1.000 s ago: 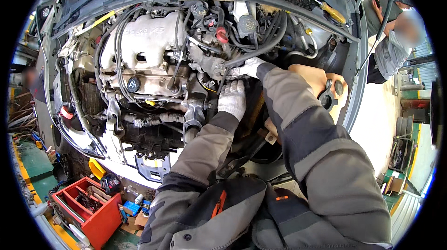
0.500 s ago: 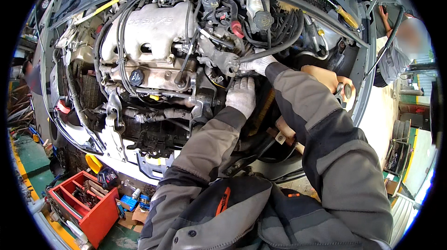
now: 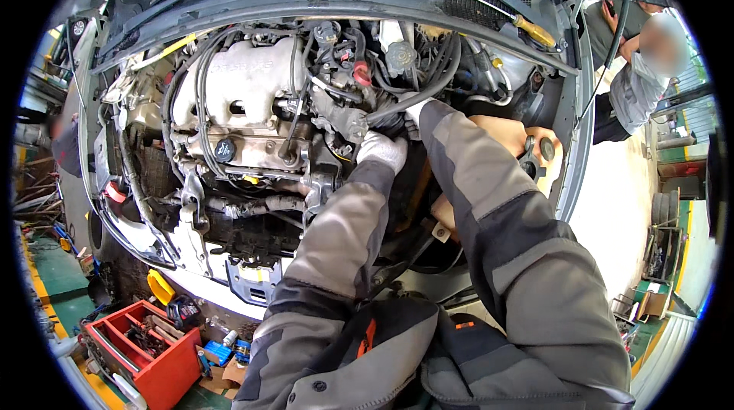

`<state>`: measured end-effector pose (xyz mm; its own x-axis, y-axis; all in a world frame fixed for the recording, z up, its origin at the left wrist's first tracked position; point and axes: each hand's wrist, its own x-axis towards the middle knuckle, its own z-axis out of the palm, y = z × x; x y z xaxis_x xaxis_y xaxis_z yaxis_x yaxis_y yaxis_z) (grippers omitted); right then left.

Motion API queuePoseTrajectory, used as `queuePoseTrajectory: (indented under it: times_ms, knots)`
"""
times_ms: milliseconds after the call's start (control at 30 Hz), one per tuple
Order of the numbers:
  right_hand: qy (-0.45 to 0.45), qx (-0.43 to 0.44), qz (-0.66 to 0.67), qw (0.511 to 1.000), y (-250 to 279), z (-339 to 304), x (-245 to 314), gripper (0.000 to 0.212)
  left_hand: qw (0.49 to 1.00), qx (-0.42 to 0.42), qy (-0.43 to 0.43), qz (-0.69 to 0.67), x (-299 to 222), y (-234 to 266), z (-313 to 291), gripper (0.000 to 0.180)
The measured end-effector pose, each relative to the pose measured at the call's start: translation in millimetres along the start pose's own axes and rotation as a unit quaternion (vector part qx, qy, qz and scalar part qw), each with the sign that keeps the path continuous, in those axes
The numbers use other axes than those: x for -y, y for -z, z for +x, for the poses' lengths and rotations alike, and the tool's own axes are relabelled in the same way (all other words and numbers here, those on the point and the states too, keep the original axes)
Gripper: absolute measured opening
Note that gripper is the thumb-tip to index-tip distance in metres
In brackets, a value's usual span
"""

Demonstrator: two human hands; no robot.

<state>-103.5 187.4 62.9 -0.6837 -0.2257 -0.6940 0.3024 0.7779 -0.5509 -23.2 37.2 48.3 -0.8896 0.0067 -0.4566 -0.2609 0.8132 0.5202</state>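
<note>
Both my hands wear pale work gloves and reach into the engine bay, right of the silver intake manifold [image 3: 248,77]. My left hand [image 3: 382,152] is bent with its fingers curled in against a grey wrapped wiring harness [image 3: 344,119]; what they hold is hidden. Just beyond it and to the right, my right hand [image 3: 415,110] reaches under a thick black hose [image 3: 428,87]. Only the back of that glove near the cuff shows, and its fingers are out of sight. Below the manifold, a black oil filler cap [image 3: 225,151] sits on the valve cover.
A screwdriver with a yellow handle [image 3: 535,30] lies by the windshield cowl. Beige plastic reservoirs [image 3: 501,135] stand right of my right forearm. At lower left is a red toolbox [image 3: 164,360] on the floor. Another person [image 3: 638,100] stands at far right.
The view has shifted, with the engine bay sitting lower and more of the cowl showing. My left hand has moved up against the harness; my right hand has gone deeper under the hose.
</note>
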Motion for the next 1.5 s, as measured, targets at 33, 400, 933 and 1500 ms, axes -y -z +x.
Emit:
queuePoseTrajectory:
  times_ms: [33,400,933,1500]
  knots:
    - [-0.007,-0.009,0.002,1.0,1,3,-6,0.061,1.0,0.004,0.014,-0.014,-5,1,3,0.075]
    - [-0.117,-0.208,0.165,0.957,-32,127,-101,0.073,0.995,0.096,0.011,0.013,-6,-3,30,0.086]
    - [-0.107,-0.191,-0.07,0.973,-44,109,-74,0.056,0.995,0.015,0.086,-0.05,-17,3,9,0.079]
    - [-0.128,-0.167,-0.031,0.977,-39,33,-11,0.045,0.912,-0.24,-0.326,-0.062,42,-17,-63,0.048]
